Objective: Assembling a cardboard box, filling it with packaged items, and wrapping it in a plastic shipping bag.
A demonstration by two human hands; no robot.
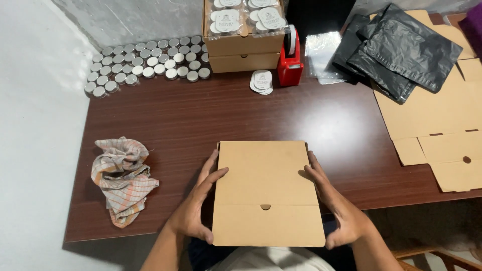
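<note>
A closed flat brown cardboard box [266, 175] lies at the near edge of the dark wooden table [201, 120], its front flap with a small thumb notch hanging over the edge. My left hand [197, 203] presses against the box's left side, fingers spread on its edge. On the opposite side, my right hand [334, 206] grips the right edge. Both hands hold the box between them.
A crumpled checked cloth [122, 178] lies at the left. Several round silver tins [145, 62] fill the back left. Stacked cardboard boxes [243, 47], a red tape dispenser [290, 62], round labels [262, 81], black plastic bags [401, 47] and flat cardboard blanks [442, 125] sit behind and right.
</note>
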